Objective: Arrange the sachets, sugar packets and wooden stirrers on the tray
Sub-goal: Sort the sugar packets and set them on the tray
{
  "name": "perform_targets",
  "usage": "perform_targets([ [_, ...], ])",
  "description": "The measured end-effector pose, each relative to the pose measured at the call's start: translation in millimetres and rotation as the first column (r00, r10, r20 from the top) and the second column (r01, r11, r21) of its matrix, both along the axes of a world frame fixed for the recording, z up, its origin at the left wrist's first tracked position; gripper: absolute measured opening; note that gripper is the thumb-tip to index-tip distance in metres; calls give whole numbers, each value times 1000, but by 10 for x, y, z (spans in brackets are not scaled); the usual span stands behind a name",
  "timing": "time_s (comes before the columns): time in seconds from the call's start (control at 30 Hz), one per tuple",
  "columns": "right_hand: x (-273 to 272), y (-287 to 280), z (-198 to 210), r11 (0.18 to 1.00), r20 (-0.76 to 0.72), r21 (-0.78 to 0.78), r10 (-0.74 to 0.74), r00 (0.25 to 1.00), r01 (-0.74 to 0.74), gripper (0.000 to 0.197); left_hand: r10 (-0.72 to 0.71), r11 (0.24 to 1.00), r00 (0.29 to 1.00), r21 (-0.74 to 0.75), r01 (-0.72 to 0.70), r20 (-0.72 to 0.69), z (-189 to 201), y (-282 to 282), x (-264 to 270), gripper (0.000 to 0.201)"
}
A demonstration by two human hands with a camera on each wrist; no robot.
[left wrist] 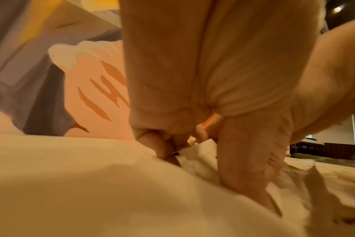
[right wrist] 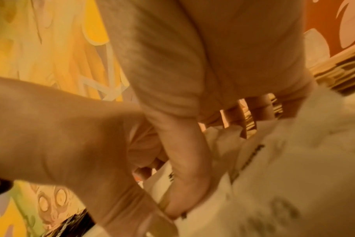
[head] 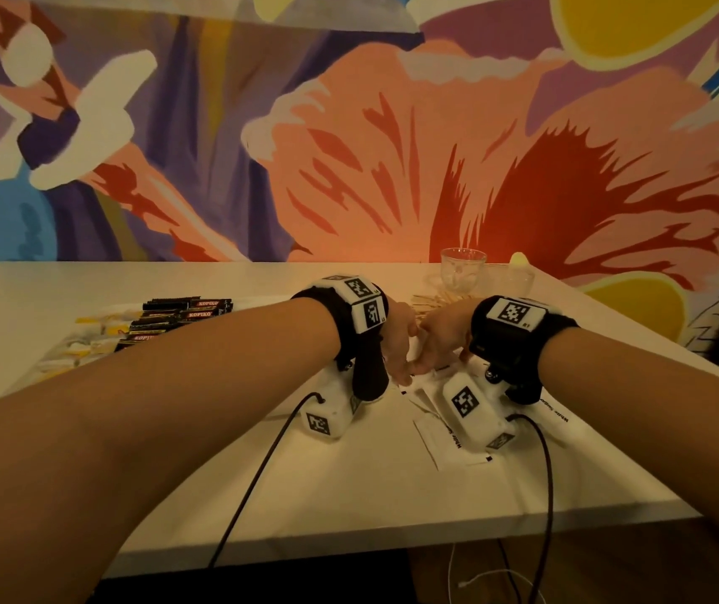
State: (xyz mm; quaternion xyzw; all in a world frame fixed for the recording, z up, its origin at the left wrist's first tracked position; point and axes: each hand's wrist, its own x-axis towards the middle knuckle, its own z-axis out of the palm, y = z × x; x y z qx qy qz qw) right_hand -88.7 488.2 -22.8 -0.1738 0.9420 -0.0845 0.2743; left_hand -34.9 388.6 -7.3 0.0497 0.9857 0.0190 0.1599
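Note:
My two hands meet over a loose pile of white sugar packets at the middle right of the white table. The left hand pinches the packets' near edge between its curled fingers and thumb. The right hand has its fingers and thumb curled round the same white packets. Wooden stirrers lie in a heap just beyond the hands, and they also show in the right wrist view. Black Kopiko sachets and yellow-white sachets lie in rows at the left. I cannot make out a tray rim.
A glass cup and a small glass dish stand at the back of the table, near the painted wall. Black cables run from the wrist cameras over the table's front edge. The table's right edge slants close to my right arm.

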Motion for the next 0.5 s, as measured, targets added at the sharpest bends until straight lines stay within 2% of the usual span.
perform_targets([
  [0.2, -32, -60, -35, 988, -1, -154, 10, 1000, -10, 43, 26, 994, 999, 104, -29, 29, -20, -42, -36, 87],
  [0.27, -52, -49, -20, 978, -45, -209, -11, 999, 1, 47, 56, 987, 998, 149, -53, -19, -61, -55, -65, 91],
  [0.37, -55, 15, 93, 962, -141, -273, -72, 987, 31, 53, 163, 946, 980, 301, -122, -116, -64, -67, -113, 93],
  [0.4, -73, 48, 149, 952, -191, -306, -92, 977, 30, 50, 204, 928, 968, 344, -143, -147, -49, -79, -121, 83],
  [0.47, -117, 95, 272, 904, -273, -427, -129, 953, 0, 40, 183, 924, 955, 374, -85, -235, 17, -88, -78, 45],
  [0.5, -139, 108, 335, 869, -308, -495, -151, 939, -23, 36, 265, 851, 937, 513, -116, -228, 37, -83, -55, 29],
])
